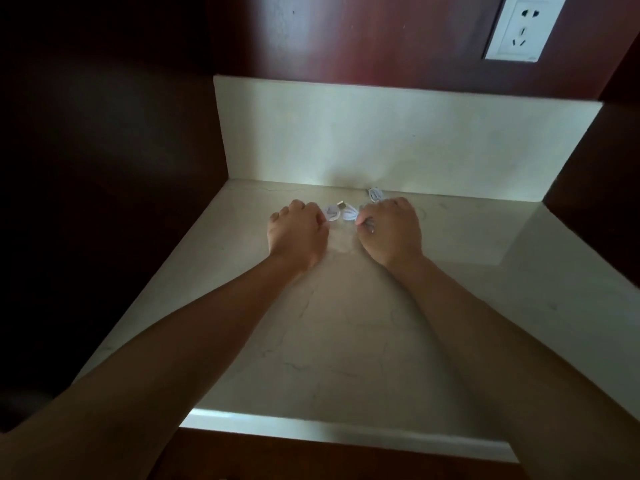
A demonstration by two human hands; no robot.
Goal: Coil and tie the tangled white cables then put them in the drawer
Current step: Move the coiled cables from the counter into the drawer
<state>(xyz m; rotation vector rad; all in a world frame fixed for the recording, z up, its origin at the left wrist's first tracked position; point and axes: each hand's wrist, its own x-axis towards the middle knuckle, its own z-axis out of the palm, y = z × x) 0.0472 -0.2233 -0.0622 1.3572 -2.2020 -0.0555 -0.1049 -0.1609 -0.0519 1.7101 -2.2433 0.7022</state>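
A small bundle of white cable (347, 213) lies on the pale marble counter (346, 323) near the back wall, with a metal USB plug (341, 204) pointing up and a loose loop (375, 193) behind it. My left hand (298, 230) has curled fingers that pinch the left end of the bundle. The right end is pinched by the curled fingers of my right hand (391, 230). Part of the cable is hidden under both hands. No drawer is in view.
A pale backsplash (398, 143) rises behind the counter, with dark wooden panels to the left, right and above. A white wall socket (519, 27) sits high on the right. The counter's front edge (346, 434) runs below my forearms.
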